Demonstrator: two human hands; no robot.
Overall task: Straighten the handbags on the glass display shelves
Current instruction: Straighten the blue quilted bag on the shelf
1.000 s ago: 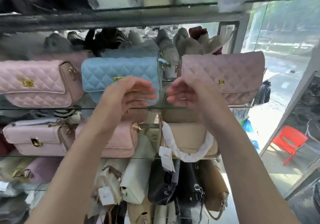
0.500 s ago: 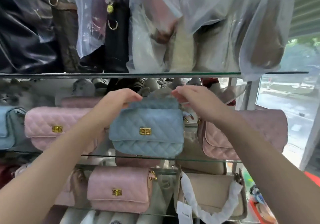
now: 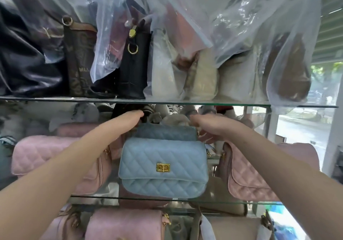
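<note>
A light blue quilted handbag (image 3: 163,167) with a gold clasp stands upright at the front of the middle glass shelf (image 3: 222,201). Directly behind it stands a second, darker blue quilted bag (image 3: 165,133), with only its top showing. My left hand (image 3: 130,121) reaches over that rear bag's top left corner with the fingers curled down behind it. My right hand (image 3: 206,128) grips its top right corner, fingers wrapped round the end. A pink quilted bag (image 3: 46,156) sits to the left and another pink one (image 3: 250,180) to the right.
The upper glass shelf (image 3: 185,103) hangs close above my hands and carries several bags in clear plastic covers (image 3: 185,54). Below are a pink bag (image 3: 126,225) and a beige bag (image 3: 232,228). Soft grey and white items fill the back of the middle shelf.
Both hands have risen from the front of the light blue bag and gone over it to the top corners of the rear blue bag. My view has tilted upward.
</note>
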